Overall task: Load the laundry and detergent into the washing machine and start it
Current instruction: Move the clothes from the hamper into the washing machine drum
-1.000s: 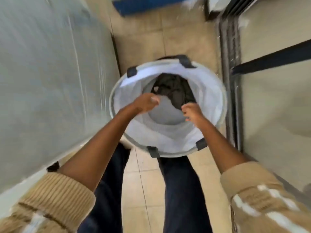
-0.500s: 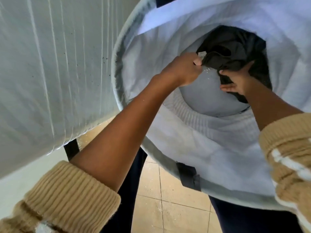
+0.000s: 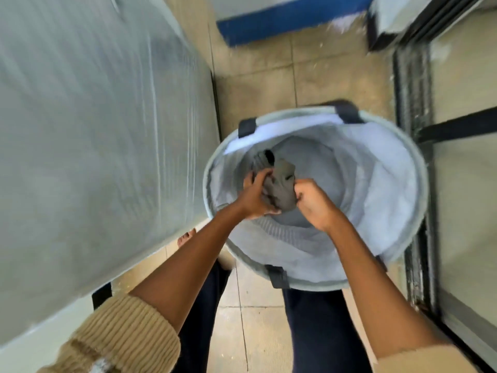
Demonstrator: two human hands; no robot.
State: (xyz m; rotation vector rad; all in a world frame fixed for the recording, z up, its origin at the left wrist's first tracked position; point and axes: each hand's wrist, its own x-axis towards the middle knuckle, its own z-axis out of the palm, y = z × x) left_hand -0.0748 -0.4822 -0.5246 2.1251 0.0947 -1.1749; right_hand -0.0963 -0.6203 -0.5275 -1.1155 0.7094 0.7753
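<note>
Far left, a big pale grey panel (image 3: pixel 94 144) fills the side, streaked and glossy, too smeared by blur to say what it is. Down in the corner sits a ribbed tan knit sleeve (image 3: pixel 121 337), pushed up the forearm and cut off by the bottom edge. Just past the panel's edge, bare toes (image 3: pixel 187 236) peek out on the beige tiled floor (image 3: pixel 269 76), and dark navy trouser legs (image 3: pixel 322 332) run down below.

Now the middle: the left hand (image 3: pixel 255 195) is inside the laundry basket (image 3: pixel 419 184), fingers curled tight round one side of a grey garment (image 3: pixel 285 187). That's the laundry, crumpled and soft, bunched between both hands, low inside the basket near its left wall. The right hand (image 3: pixel 314 203) is balled into a fist, clutching the garment's other side.

The basket is round, soft-walled pale grey fabric with a whitish lining and dark strap loops (image 3: pixel 246 127) sewn on its rim. Behind the garment lies more cloth (image 3: pixel 265 157), striped grey with a dark patch; what it is, I can't make out. The rest of the basket's bottom shows bare lining.

Up top, a blue band (image 3: pixel 282 20) crosses the base of the wall. Far right, a dark metal frame (image 3: pixel 414 130) runs up the picture, blurred, with a pale surface beyond it cut off by the edge.
</note>
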